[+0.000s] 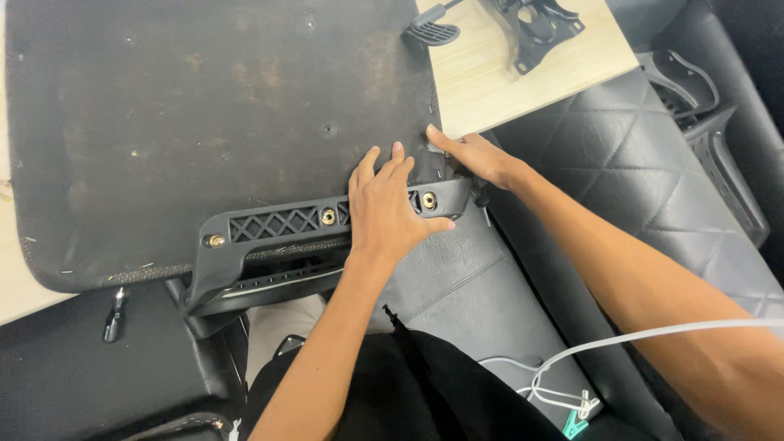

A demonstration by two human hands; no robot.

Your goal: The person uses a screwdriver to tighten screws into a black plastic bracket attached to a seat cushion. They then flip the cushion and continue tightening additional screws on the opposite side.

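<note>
A large dark fabric-covered seat base (204,122) lies upside down on a light wooden table (506,73). A black plastic armrest bracket (278,237) with a lattice pattern and brass bolts rests along its near edge. My left hand (384,208) lies flat on the bracket's right part, fingers spread, thumb by a brass bolt (429,200). My right hand (478,155) touches the seat base's right edge just above the bracket's end, with fingers pointing left. Neither hand grips a tool.
A black quilted chair back (637,188) lies to the right. A black metal chair mechanism (539,28) and a lever (433,31) sit on the table at the top. A white cable (621,339) crosses my lap. A dark screwdriver-like tool (114,314) lies lower left.
</note>
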